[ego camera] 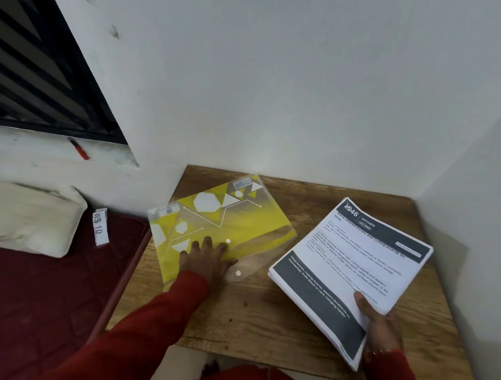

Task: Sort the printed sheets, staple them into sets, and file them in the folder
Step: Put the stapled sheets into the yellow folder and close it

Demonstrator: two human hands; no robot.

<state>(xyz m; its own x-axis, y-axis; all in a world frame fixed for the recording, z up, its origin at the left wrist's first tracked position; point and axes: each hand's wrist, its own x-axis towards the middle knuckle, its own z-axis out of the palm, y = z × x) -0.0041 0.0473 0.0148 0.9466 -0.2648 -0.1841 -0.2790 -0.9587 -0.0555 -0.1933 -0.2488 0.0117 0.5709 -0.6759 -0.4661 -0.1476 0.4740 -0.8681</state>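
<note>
A yellow and clear plastic folder with white geometric shapes lies on the left half of the wooden table. Its clear flap with a snap button hangs open toward me. My left hand rests flat on the folder's near part, fingers spread and straight. My right hand grips the near corner of a thick stack of printed sheets, thumb on top. The top sheet carries dark bands and the heading "KITCHEN". The stack is held just above the table's right side. No stapler shows in the view.
White walls close the table in at the back and right. To the left lies a dark red mattress with a pale pillow and a "WS 10" label. A red-handled tool sits on the window ledge.
</note>
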